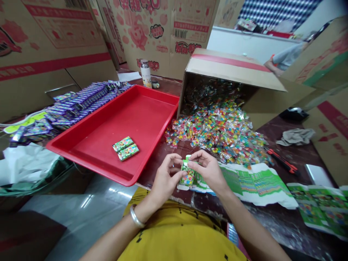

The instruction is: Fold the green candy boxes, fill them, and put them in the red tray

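Between my two hands, close to the table's front edge, is a small green candy box (187,174) with its end flaps standing out. My left hand (169,173) grips its left side, thumb on the printed face. At the top flap, my right hand (207,169) pinches with thumb and fingers. Flat green box blanks (252,185) lie fanned out to the right, partly under my right hand. Two closed green boxes (125,148) sit side by side in the red tray (130,112) at my left. Beyond my hands spreads a heap of wrapped candies (217,130).
The candies spill from a tipped carton (233,67). Purple packets (87,101) are stacked left of the tray, near a white-lined bag (27,166). A flask (146,74) stands behind. Red-handled cutters (282,161) and a grey cloth (295,137) lie right. Another person's arm (274,65) shows far right.
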Available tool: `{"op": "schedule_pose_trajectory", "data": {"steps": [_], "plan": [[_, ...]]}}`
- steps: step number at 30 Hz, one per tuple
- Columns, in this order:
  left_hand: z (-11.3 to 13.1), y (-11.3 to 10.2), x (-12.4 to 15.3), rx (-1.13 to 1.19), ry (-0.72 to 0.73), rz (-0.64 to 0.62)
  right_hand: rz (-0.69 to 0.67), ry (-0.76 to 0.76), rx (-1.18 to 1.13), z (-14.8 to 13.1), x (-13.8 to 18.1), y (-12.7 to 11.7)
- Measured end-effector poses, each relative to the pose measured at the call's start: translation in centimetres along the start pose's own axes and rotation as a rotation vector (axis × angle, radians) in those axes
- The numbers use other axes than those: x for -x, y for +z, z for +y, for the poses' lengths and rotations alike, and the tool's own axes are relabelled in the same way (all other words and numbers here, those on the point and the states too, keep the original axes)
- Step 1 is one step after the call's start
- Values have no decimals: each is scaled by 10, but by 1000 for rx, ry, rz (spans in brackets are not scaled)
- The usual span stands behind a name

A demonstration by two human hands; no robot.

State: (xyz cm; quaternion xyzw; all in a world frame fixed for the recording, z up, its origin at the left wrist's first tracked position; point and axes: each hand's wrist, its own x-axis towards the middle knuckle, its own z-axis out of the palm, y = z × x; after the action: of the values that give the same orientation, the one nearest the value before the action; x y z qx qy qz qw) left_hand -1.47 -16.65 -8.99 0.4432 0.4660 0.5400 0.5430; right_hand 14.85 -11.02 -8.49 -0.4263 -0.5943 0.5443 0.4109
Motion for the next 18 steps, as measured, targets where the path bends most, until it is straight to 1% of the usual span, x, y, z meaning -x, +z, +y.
{"op": "schedule_pose_trajectory", "data": {"steps": [2, 6, 8, 12, 13, 15, 17, 18], "plan": [[1, 0, 1, -29, 12, -31, -14, 44, -6, -1, -4, -5], [3, -1, 1, -52, -8, -100, -37, 39, -4, -4, -12, -8], [4, -2, 0, -55, -24, -99, -47, -20, 54, -5, -9, -6], [3, -5, -1, -2, -31, -69, -63, -177, 206, -5, 6, -5], [1, -5, 0, 15, -37, -67, -88, -196, 219, -4, 8, -7], [-5, -5, 2, 42, -58, -68, -192, -206, 244, 0, 5, -13], [-13, -7, 3, 48, -86, -54, -276, -196, 319, 5, -11, -18], [-17, -9, 4, 38, -99, -36, -273, -196, 388, 8, -23, -18]]}}
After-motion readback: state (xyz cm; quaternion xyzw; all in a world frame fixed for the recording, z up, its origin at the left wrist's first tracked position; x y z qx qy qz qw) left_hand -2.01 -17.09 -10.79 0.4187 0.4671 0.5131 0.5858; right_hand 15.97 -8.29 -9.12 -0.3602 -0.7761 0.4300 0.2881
